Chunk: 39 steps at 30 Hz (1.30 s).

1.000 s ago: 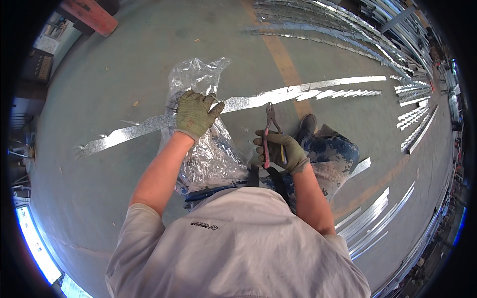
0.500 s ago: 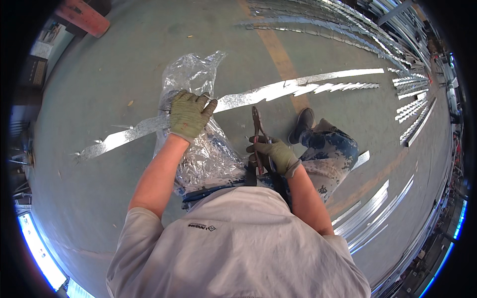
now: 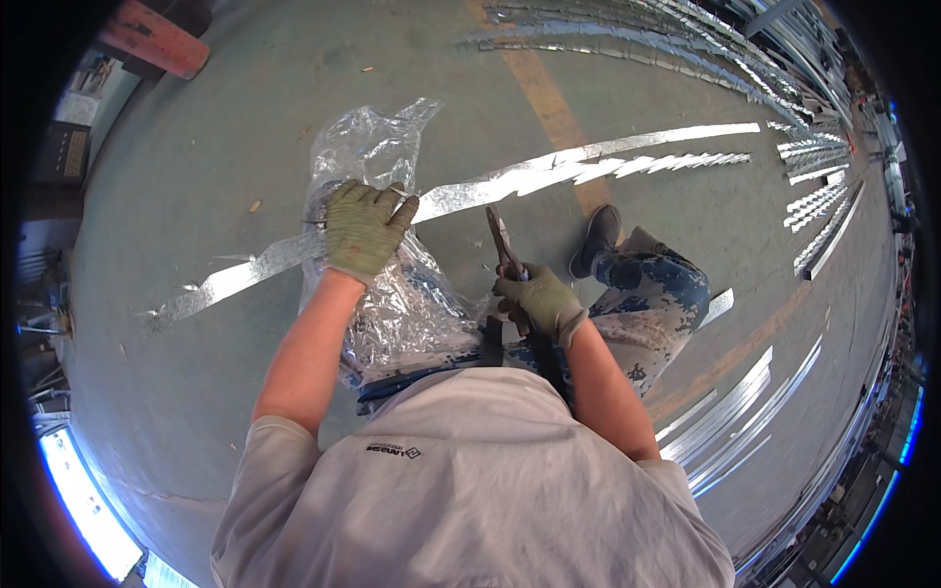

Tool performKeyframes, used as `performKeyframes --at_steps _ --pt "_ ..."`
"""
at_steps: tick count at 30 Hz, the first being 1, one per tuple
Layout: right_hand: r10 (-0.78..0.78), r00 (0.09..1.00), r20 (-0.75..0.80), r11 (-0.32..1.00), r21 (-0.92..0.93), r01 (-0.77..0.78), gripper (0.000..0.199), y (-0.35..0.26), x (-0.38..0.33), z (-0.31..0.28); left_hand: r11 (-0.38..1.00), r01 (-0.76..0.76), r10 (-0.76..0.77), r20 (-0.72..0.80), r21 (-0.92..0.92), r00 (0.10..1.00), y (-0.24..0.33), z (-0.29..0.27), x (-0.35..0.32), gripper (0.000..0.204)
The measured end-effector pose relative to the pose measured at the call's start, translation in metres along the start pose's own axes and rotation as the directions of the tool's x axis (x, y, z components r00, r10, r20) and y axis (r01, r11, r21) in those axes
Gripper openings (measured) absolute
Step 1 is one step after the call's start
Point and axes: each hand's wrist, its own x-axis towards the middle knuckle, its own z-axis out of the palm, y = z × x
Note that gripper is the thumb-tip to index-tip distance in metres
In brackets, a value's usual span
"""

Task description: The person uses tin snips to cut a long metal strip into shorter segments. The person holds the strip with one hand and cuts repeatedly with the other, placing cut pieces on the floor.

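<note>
A long, shiny sheet-metal strip (image 3: 470,199) runs across in front of me, with cut tabs bent out along part of its length. My left hand (image 3: 365,230), in a green work glove, is closed on the strip over clear plastic sheeting (image 3: 397,318) that covers my left leg. My gloved right hand (image 3: 544,302) grips dark-jawed hand snips (image 3: 500,240), wrapped round their handles. The jaws point up and away, just below the strip and apart from it. Most of the handles are hidden by the hand.
Several notched metal strips (image 3: 627,59) lie on the floor at the far right, and shorter ones (image 3: 814,206) beyond my right foot. Flat strips (image 3: 730,407) lie near my right side. A red cylinder (image 3: 157,39) is at the far left.
The snips' handles have come closer together in my right hand, and the tool has tilted slightly left. My left hand and the strip have shifted a little to the left.
</note>
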Motion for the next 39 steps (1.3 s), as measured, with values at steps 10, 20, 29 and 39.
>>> performKeyframes --at_steps 10,20,29,39 --pt "-0.040 0.999 0.026 0.999 0.027 0.040 0.036 -0.001 0.015 -0.007 1.000 0.003 -0.003 0.025 -0.025 1.000 -0.003 0.001 -0.001 0.037" --pt "-0.069 0.997 0.024 0.997 0.045 0.068 0.035 0.013 0.031 -0.017 0.999 0.003 -0.001 0.025 -0.052 1.000 -0.002 -0.003 0.003 0.034" --pt "-0.023 0.999 0.047 1.000 -0.006 0.023 0.034 0.014 0.032 -0.018 0.993 -0.112 0.109 -0.091 -0.027 0.990 0.001 -0.006 0.008 0.023" --pt "-0.012 0.999 0.047 1.000 -0.007 0.012 0.032 0.007 0.030 -0.017 0.993 -0.113 0.112 -0.073 -0.015 0.991 0.000 -0.005 0.007 0.023"
